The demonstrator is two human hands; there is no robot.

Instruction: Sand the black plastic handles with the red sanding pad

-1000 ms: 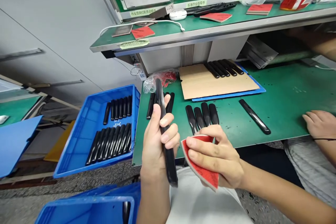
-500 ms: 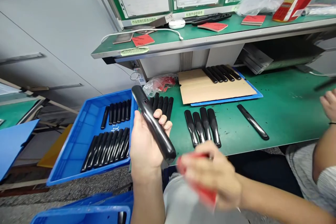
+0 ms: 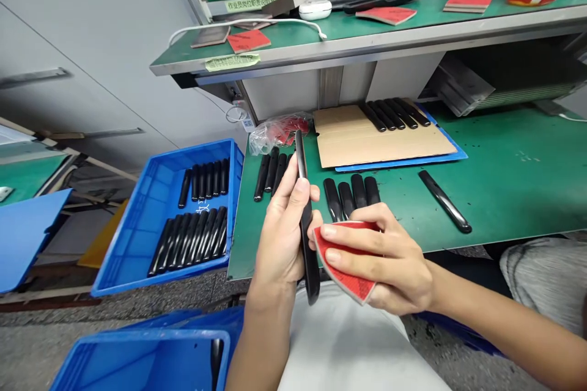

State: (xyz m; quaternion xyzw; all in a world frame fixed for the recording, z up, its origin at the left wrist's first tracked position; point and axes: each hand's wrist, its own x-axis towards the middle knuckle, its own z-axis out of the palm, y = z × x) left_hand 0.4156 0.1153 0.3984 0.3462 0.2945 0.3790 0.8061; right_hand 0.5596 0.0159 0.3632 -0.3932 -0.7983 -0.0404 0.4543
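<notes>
My left hand (image 3: pixel 284 232) is closed around a glossy black handle (image 3: pixel 309 244), held upright and turned edge-on above my lap. In my right hand (image 3: pixel 389 259) is a bent red sanding pad (image 3: pixel 342 259) with a pale edge, pinched between fingers and thumb. The pad is right beside the handle; whether they touch I cannot tell. Behind my hands, several black handles (image 3: pixel 358 192) lie side by side on the green bench (image 3: pixel 499 195). More handles (image 3: pixel 266 174) lie left of them, partly covered by my left hand. A single handle (image 3: pixel 444 201) rests farther right.
At left, a blue tray (image 3: pixel 121 244) holds two rows of black handles. Another blue bin (image 3: pixel 151 336) stands below it. Cardboard (image 3: pixel 362 140) with several handles lies at the back, near a plastic bag (image 3: pixel 279 131). A shelf (image 3: pixel 275 67) with red pads overhangs the bench.
The handle in my left hand has turned from slanted to upright and edge-on. My right hand, blurred before, has brought the red pad up beside it. The other person's hand has left the view.
</notes>
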